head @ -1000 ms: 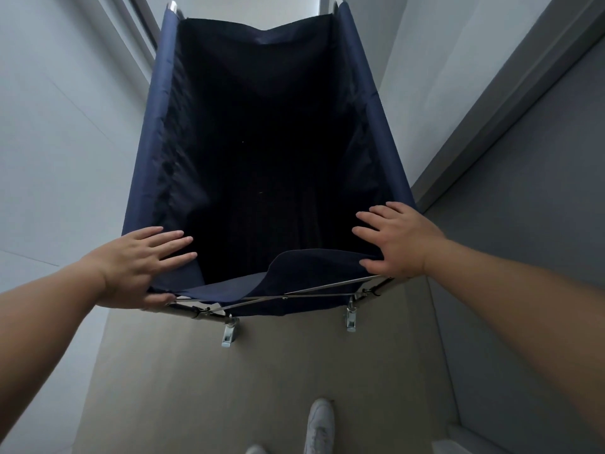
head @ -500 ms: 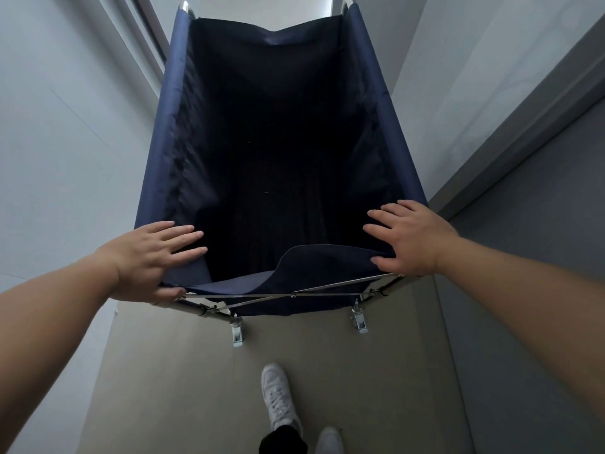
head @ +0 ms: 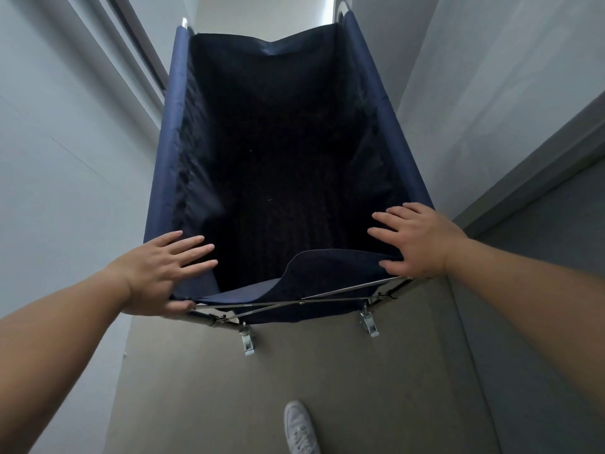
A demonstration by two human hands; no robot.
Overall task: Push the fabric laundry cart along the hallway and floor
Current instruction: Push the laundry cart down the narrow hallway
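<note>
Both hands lie flat with fingers straight: the left hand (head: 163,270) on the cart's (head: 163,178) near-left corner, the right hand (head: 415,240) on its near-right corner. The one navy cart fills the frame's centre, its long axis running from bottom to top. Its dark inside shows nothing. Two casters (head: 247,343) show below, one white shoe (head: 299,427) at bottom.

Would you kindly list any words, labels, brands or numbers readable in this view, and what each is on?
None can be read: the navy fabric laundry cart, its metal frame, the walls, floor and white shoe show no legible text.
</note>
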